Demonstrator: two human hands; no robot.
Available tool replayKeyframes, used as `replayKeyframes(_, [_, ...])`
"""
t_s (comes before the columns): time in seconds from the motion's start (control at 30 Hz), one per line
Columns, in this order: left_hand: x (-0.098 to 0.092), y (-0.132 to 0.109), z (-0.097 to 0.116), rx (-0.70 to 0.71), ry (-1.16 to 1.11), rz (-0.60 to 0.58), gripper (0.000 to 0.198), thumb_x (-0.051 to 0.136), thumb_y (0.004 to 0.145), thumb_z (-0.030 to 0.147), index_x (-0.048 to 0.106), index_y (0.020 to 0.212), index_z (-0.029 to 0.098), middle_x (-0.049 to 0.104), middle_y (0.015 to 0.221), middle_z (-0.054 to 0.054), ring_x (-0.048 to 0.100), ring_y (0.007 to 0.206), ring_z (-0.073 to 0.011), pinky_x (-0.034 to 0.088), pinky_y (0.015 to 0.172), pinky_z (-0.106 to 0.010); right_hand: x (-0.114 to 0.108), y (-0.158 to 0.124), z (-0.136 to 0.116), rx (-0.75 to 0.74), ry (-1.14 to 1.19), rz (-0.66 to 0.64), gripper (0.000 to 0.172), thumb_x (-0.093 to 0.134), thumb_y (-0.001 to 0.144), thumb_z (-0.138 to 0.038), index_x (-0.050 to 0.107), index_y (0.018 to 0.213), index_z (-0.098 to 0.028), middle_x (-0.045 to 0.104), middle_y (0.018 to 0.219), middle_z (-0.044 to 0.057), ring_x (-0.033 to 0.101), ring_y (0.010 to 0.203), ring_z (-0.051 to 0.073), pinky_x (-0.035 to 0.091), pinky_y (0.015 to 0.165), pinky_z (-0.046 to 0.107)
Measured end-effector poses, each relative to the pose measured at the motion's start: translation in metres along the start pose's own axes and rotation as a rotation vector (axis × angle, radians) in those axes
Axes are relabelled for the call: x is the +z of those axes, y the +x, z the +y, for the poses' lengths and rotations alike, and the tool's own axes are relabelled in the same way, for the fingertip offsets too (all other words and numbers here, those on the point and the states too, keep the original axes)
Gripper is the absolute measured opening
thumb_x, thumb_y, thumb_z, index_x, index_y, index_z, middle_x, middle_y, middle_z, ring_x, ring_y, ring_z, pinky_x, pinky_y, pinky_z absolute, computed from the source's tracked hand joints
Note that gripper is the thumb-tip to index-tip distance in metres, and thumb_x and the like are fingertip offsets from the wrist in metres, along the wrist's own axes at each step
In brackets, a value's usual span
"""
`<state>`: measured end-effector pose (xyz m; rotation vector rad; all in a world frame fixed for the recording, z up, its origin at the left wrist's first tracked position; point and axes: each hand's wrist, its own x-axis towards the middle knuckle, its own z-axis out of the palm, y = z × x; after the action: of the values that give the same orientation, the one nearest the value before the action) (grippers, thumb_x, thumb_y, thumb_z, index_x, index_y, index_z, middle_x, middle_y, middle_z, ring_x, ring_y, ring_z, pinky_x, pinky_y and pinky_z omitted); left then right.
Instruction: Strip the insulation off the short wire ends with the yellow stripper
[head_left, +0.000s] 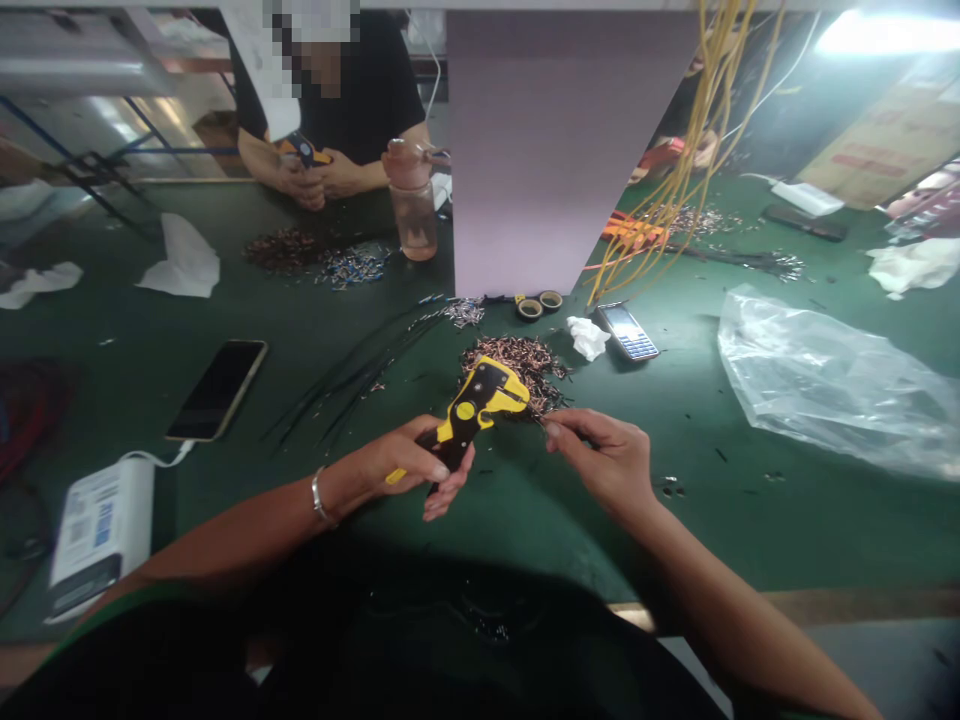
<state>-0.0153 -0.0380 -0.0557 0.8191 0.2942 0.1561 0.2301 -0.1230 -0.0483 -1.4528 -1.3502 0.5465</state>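
"Wire stripper (476, 410) in the left hand (409, 460)?"

"Yes, yellow and black, fingers closed firmly around it, held just above the green counter (750, 530)."

"And the right hand (600, 460)?"

"Pinched shut on a thin wire end (541, 421), hard to see, right at the stripper's tip."

"What's close by?"

"A heap of cut wire pieces (517, 362) just behind the tool, loose black wires (352, 375) to its left."

"Anyone else?"

"A co-worker (360, 100) across the counter, both hands together around a small tool (304, 150)."
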Motion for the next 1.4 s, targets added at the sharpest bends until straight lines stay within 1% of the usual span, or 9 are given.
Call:
replayKeyframes(0.27, [0.007,-0.001,0.0,-0.019,0.035,0.042,0.017,0.071,0.065,0.018,0.065,0.081,0.013,0.059,0.057,0.0,0.052,0.042,-0.0107,0.05,0.042,-0.024,0.001,0.001,0.008,0.033,0.021,0.003,0.012,0.069,0.078,-0.026,0.08,0.075,-0.021,0.071,0.055,-0.001,0.061,0.047,0.013,0.048,0.049,0.025])
replayKeyframes(0.4, [0.002,-0.002,-0.003,0.004,0.048,0.134,0.016,0.069,0.066,0.015,0.062,0.08,0.017,0.052,0.046,0.006,0.042,0.033,-0.0078,0.041,0.034,-0.018,0.003,0.002,0.01,0.07,0.042,-0.001,0.013,0.069,0.077,-0.028,0.08,0.076,-0.021,0.072,0.056,-0.001,0.063,0.049,0.013,0.049,0.051,0.026])
replayKeyframes(0.47, [-0.001,-0.002,-0.003,0.011,0.053,0.15,0.015,0.068,0.067,0.015,0.062,0.08,0.017,0.049,0.044,0.007,0.04,0.032,-0.0074,0.038,0.033,-0.017,0.003,0.003,0.011,0.086,0.041,-0.009,0.013,0.069,0.077,-0.028,0.08,0.077,-0.022,0.072,0.056,-0.001,0.063,0.049,0.013,0.049,0.05,0.027])
replayKeyframes(0.67, [-0.005,0.001,0.001,0.007,-0.017,0.043,0.026,0.07,0.062,0.017,0.066,0.087,0.013,0.06,0.067,-0.001,0.053,0.047,-0.0111,0.049,0.044,-0.025,0.001,0.004,0.013,0.08,0.022,-0.007,0.012,0.07,0.077,-0.027,0.08,0.077,-0.022,0.072,0.057,-0.001,0.063,0.049,0.014,0.049,0.051,0.027])
replayKeyframes(0.8, [-0.015,0.003,0.004,0.055,-0.064,0.068,0.025,0.069,0.064,0.016,0.065,0.089,0.013,0.059,0.068,0.0,0.055,0.049,-0.0119,0.05,0.047,-0.027,0.002,0.004,0.014,0.087,0.052,0.001,0.013,0.07,0.076,-0.029,0.08,0.076,-0.022,0.071,0.055,-0.001,0.062,0.049,0.014,0.049,0.051,0.027])
replayKeyframes(0.9, [-0.021,0.003,0.005,0.061,-0.091,0.017,0.028,0.069,0.063,0.016,0.065,0.091,0.012,0.06,0.07,-0.002,0.057,0.053,-0.0137,0.051,0.05,-0.03,0.003,0.003,0.014,0.093,0.038,0.016,0.013,0.07,0.076,-0.03,0.08,0.075,-0.023,0.072,0.056,-0.001,0.062,0.05,0.014,0.049,0.052,0.028])
replayKeyframes(1.13, [-0.02,0.004,0.004,0.062,-0.112,-0.028,0.044,0.068,0.06,0.019,0.065,0.104,0.011,0.063,0.078,-0.005,0.061,0.062,-0.0181,0.052,0.061,-0.036,0.003,0.003,0.016,0.091,0.013,-0.016,0.014,0.068,0.077,-0.031,0.079,0.074,-0.022,0.071,0.056,-0.001,0.062,0.051,0.014,0.049,0.053,0.028])
replayKeyframes(1.27, [-0.02,0.005,0.006,0.103,-0.089,0.001,0.051,0.066,0.057,0.019,0.065,0.108,0.011,0.065,0.085,-0.008,0.061,0.066,-0.0197,0.051,0.064,-0.037,0.003,0.002,0.017,0.072,0.001,-0.058,0.016,0.067,0.078,-0.031,0.079,0.072,-0.022,0.071,0.056,-0.001,0.061,0.05,0.014,0.048,0.052,0.027])
replayKeyframes(1.4, [-0.02,0.007,0.007,0.18,-0.05,0.05,0.056,0.064,0.058,0.019,0.063,0.115,0.014,0.067,0.105,-0.014,0.062,0.071,-0.0211,0.052,0.068,-0.04,0.006,-0.002,0.015,0.046,-0.027,-0.17,0.016,0.067,0.079,-0.029,0.079,0.072,-0.022,0.071,0.056,0.0,0.063,0.051,0.015,0.049,0.053,0.028])
